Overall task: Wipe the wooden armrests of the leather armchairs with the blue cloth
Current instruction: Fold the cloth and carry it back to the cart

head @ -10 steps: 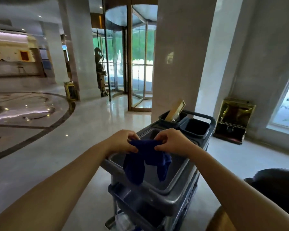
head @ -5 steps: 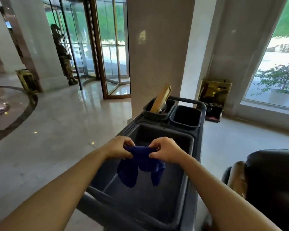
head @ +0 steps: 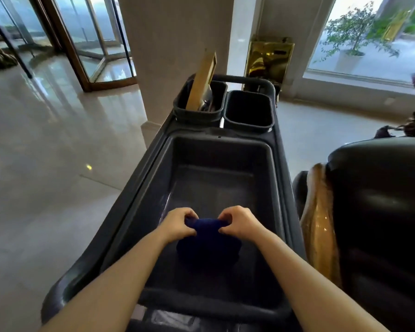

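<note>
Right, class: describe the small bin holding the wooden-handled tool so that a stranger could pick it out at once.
Start at the grey cleaning cart in front of the pale pillar. At its far end, beyond the big tub, two small dark bins sit side by side. The one you want is the left bin: a pale wooden handle sticks up out of it, while its right-hand neighbour looks empty.

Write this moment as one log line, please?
stage: cloth prep | left hand: grip on blue cloth | right hand: grip on blue cloth | cloth over cart tub | wooden armrest: not yet wiped
</note>
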### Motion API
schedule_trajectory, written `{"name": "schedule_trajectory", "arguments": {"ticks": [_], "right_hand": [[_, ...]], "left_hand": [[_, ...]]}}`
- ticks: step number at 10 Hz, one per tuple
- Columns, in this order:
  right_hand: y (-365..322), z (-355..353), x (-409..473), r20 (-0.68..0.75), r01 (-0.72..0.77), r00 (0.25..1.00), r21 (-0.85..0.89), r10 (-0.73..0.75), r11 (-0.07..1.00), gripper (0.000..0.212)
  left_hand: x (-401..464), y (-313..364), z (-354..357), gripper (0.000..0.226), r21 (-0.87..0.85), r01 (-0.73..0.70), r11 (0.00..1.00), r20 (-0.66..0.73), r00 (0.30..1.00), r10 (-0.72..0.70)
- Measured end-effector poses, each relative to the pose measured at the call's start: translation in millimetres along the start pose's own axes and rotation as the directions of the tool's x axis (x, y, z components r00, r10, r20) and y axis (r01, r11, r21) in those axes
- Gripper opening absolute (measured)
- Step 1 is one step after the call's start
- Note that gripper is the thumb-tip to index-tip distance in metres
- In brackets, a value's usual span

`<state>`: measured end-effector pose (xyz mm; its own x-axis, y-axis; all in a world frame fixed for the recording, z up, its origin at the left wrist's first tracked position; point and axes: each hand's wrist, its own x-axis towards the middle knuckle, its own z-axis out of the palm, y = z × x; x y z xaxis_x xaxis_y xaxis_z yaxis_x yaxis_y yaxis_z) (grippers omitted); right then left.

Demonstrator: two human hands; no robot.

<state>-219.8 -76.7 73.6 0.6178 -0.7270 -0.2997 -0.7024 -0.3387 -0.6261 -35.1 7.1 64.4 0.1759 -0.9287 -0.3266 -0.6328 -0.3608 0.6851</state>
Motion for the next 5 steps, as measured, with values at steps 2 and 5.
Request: {"name": "schedule_trajectory", "arguments": {"ticks": [2, 5], "right_hand": [[20.6, 28.2, 10.6, 0.016, -0.141, 0.99, -0.012, 0.141, 0.99, 0.022], [18.7, 29.5, 15.8, -0.017, -0.224, 0.974, -0.004, 0.224, 0.975, 0.032]], "left_hand": [[21.8, -25.0, 23.2, 0.028, -0.023, 0.066, 0.998, 0.062, 0.996, -0.065], [35.8, -30.5, 10.8, 0.034, -0.045, 0.102, 0.994, 0.186, 0.978, -0.092]]}}
